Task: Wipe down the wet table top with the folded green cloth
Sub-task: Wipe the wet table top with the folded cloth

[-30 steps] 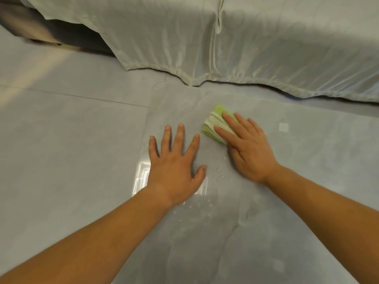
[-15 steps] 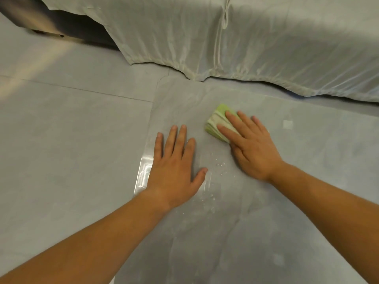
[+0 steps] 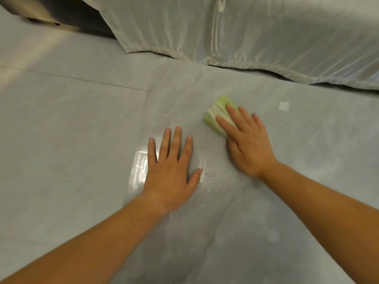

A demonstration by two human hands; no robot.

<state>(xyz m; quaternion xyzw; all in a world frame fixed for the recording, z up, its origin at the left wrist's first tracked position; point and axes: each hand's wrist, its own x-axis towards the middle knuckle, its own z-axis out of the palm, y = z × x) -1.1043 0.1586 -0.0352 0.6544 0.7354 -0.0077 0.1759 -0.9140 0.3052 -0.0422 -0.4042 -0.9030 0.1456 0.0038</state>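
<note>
The grey table top (image 3: 307,160) fills the lower right and has the same marbled look as the floor. A folded green and white cloth (image 3: 215,115) lies on it. My right hand (image 3: 246,144) presses flat on the cloth with fingers spread, covering its near part. My left hand (image 3: 170,169) rests flat on the table near its left edge, fingers apart and holding nothing. Small water drops (image 3: 208,181) glisten beside the left thumb, and a few more sit farther up near the table's left edge.
The table's left edge (image 3: 135,171) shines with reflected light, and grey floor tiles (image 3: 61,130) lie beyond it. A pale draped sheet (image 3: 266,33) hangs just past the table's far edge. A small white square (image 3: 283,105) sits on the table right of the cloth.
The view has shifted a little, so sheet and table appear lower. My right hand stays pressed on the cloth and has slid it slightly away from me. The left hand stays planted, fingers slightly closer.
</note>
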